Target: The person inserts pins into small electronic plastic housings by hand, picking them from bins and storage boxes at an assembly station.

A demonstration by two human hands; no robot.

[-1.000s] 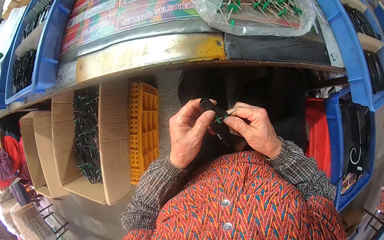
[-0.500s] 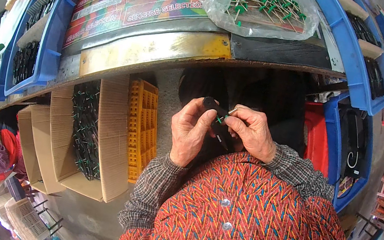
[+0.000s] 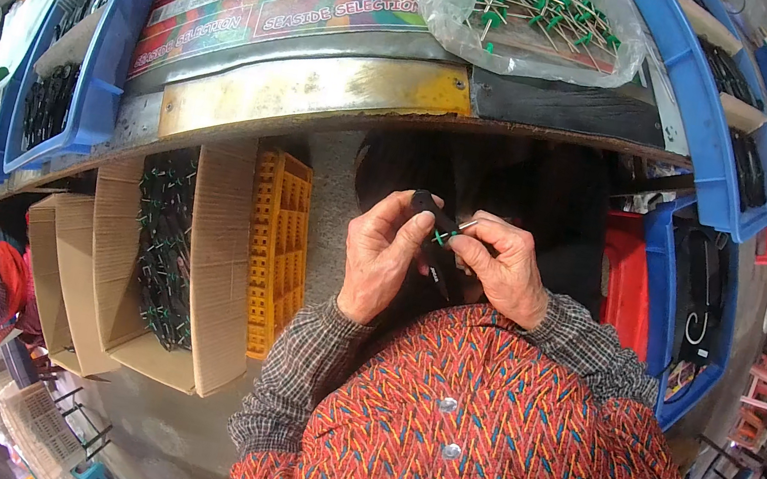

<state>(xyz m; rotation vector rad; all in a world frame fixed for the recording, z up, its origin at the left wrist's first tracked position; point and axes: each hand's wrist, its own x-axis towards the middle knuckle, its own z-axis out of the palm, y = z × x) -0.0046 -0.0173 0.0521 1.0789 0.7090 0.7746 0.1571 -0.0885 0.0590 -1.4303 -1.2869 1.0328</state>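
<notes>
In front of my chest, my left hand [image 3: 376, 257] is closed on a slim black piece with a rounded end [image 3: 424, 203], pinched between thumb and fingers. My right hand [image 3: 508, 269] is closed from the other side on a thin metal pin with a green head [image 3: 440, 239]. The green part meets the black piece between my fingertips. Part of both is hidden by the fingers. Past the table edge lies a clear plastic bag [image 3: 454, 10] holding many similar green-headed pins [image 3: 544, 5].
Blue trays with black parts stand on the table at left [image 3: 100, 116] and right [image 3: 717, 184]. Below the table are an open cardboard box [image 3: 219, 283] of black-and-green pieces, a yellow crate [image 3: 280, 253] and another blue bin [image 3: 660, 316]. The table's edge [image 3: 317, 91] runs beyond my hands.
The whole view has shifted slightly. My hands stay together, still gripping the black piece and the pin, with only a slight change in the black piece's tilt.
</notes>
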